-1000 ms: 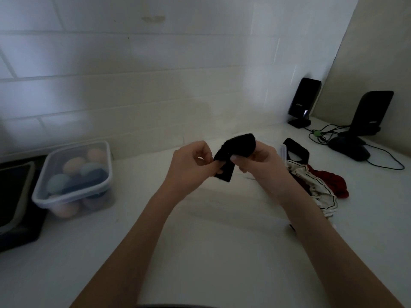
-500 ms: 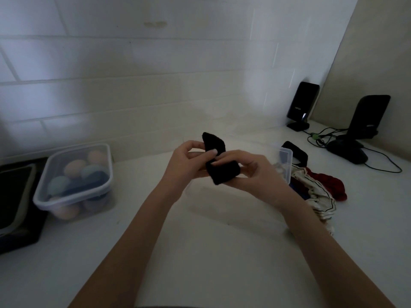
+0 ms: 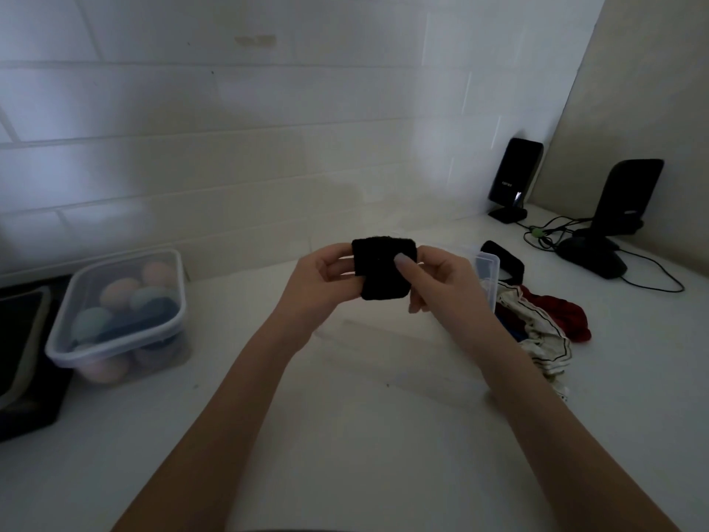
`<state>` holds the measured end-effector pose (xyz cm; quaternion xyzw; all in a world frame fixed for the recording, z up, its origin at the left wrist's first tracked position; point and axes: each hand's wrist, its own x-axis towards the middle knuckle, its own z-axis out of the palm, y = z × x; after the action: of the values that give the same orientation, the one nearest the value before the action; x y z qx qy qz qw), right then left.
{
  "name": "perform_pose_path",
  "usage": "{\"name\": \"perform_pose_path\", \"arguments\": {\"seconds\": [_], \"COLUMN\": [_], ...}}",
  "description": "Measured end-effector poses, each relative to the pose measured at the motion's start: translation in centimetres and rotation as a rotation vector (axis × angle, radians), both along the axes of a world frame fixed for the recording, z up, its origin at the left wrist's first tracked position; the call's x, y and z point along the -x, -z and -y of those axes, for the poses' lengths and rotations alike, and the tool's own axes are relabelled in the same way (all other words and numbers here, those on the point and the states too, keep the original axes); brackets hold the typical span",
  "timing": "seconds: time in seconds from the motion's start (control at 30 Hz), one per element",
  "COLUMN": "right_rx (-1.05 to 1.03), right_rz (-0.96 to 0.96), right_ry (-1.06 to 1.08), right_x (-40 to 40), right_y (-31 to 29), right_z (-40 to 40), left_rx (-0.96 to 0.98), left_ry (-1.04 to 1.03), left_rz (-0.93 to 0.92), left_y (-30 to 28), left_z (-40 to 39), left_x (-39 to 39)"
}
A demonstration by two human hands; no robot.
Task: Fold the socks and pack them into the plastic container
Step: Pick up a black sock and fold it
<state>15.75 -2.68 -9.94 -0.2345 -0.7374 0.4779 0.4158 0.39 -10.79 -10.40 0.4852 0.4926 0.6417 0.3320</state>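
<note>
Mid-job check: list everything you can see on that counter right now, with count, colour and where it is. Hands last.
Black sock: one, black, folded into a compact square, held above the counter between both hands.
Plastic container: one, clear, counter left; holds rolled socks in peach, pale blue-green and dark blue; exact count unclear.
Second clear container: one, mostly hidden behind the right hand.
Loose sock pile: cream with dark stripes, red, a bit of blue; counter right; count unclear.
Small black item: one, behind the pile; cannot tell what it is.
Black stands: two, back right corner, with cables and a dark rounded device.
Dark tray: one, far left edge.
Left hand: pinching the sock's left edge.
Right hand: gripping its right side, thumb on front.
</note>
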Motion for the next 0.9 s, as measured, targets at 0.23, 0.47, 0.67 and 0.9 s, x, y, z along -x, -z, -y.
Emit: {"name": "perform_pose_path", "arguments": {"seconds": [0.23,0.47,0.67,0.9], "right_rx": [0.015,0.017,-0.063,-0.059], "right_rz": [0.036,0.065,0.058,0.024], "right_ry": [-0.054,0.005,0.061,0.039], "right_x": [-0.09,0.14,0.24,0.34], "right_y": [-0.14,0.19,0.46,0.54], "right_z": [0.38,-0.01,-0.27,-0.32], "left_rx": [0.017,0.011,0.014,0.04], "left_ry": [-0.028,-0.03,-0.02,0.014], "left_rz": [-0.003,-0.064,-0.1,-0.122], "left_y": [0.04,0.45,0.22,-0.01], "left_z": [-0.16,-0.3,-0.14,0.03], "left_x": [-0.37,-0.44,-0.79,-0.96]}}
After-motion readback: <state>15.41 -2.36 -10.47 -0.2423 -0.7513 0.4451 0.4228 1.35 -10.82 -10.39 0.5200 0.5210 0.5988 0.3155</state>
